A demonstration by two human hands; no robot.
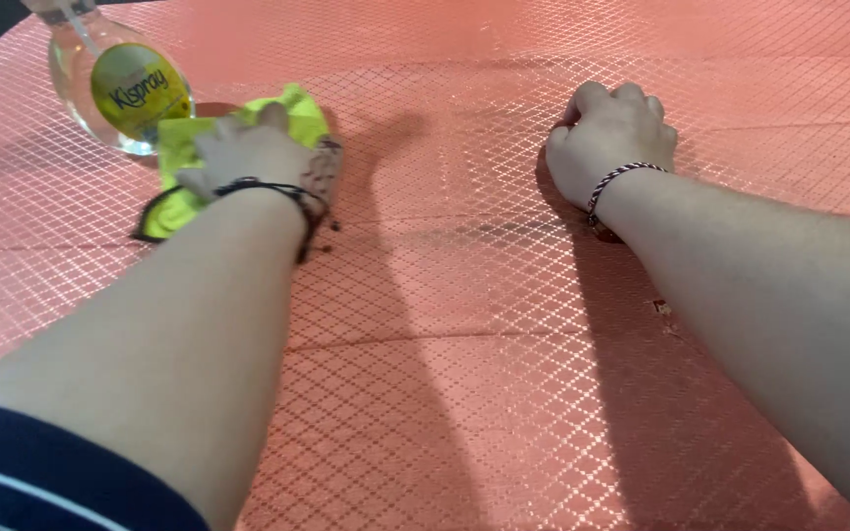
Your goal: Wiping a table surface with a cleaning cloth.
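Note:
My left hand (248,152) lies flat on a yellow-green cloth (299,110), pressing it onto the pink diamond-patterned surface (464,324) at the upper left. Dark cord bracelets circle that wrist. Just beyond the cloth stands a clear spray bottle (115,84) with a yellow label, apart from my fingers. My right hand (610,133) rests as a closed fist on the surface at the upper right, with nothing visible in it. A striped cord bracelet sits on that wrist.
The pink patterned covering fills the whole view, with faint fold lines running across it. A dark strip shows at the top left corner past its edge.

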